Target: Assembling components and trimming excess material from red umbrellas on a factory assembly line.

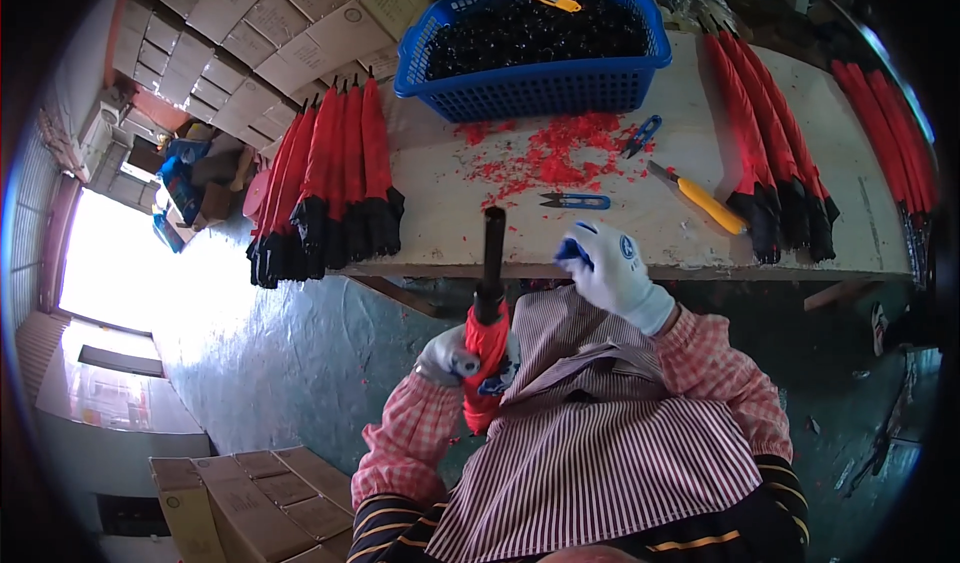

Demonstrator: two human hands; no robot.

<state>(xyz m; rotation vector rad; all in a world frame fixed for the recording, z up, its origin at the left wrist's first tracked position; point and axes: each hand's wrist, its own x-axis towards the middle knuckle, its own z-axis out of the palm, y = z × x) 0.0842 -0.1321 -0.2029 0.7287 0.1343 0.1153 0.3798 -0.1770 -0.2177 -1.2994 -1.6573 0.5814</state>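
This is a small umbrella-making workshop or factory floor. A rough wooden worktop carries batches of folded red umbrellas, a blue plastic basket full of black parts, thread snips, a yellow utility knife and red fabric scraps. Stacked cardboard cartons line the walls around it.

Gloved left hand clamped round a folded red umbrella with a black tubular end, held upright against a striped apron. Gloved right hand raised beside the black tip, apart from it, fingers curled. On the pale worktable: blue-handled thread snips, yellow-handled cutter, red fabric scraps, blue plastic basket of black parts, rows of red folded umbrellas.
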